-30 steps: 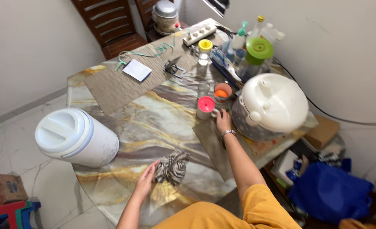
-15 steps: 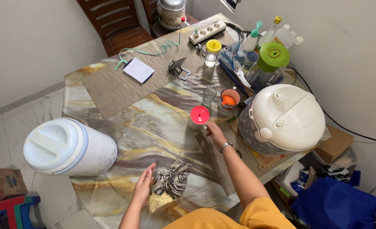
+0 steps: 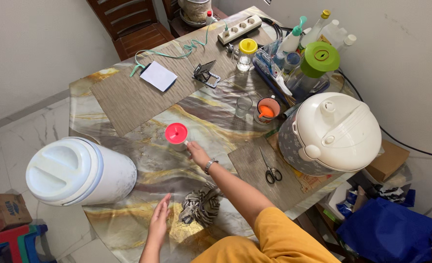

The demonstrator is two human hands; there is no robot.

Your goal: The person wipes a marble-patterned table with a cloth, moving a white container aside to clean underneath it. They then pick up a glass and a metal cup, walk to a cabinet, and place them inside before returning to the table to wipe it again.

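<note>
My right hand [image 3: 197,154] grips a cup with a pink lid [image 3: 176,134] near the middle of the marbled table [image 3: 211,122]. My left hand [image 3: 159,222] rests flat and open on the table near its front edge. A striped black-and-white cloth [image 3: 201,206] lies bunched just right of that hand. The large white water jug [image 3: 77,171] stands to the left of the cup.
A white rice cooker [image 3: 334,132] sits at the right, black scissors [image 3: 271,170] on a mat before it. A clear glass [image 3: 244,105] and an orange cup [image 3: 267,109] stand beyond. Bottles, a green-lidded jar [image 3: 318,60] and a power strip [image 3: 239,29] crowd the far side.
My right hand has carried the pink-lidded cup leftward from beside the rice cooker toward the white jug. The left hand stayed by the cloth.
</note>
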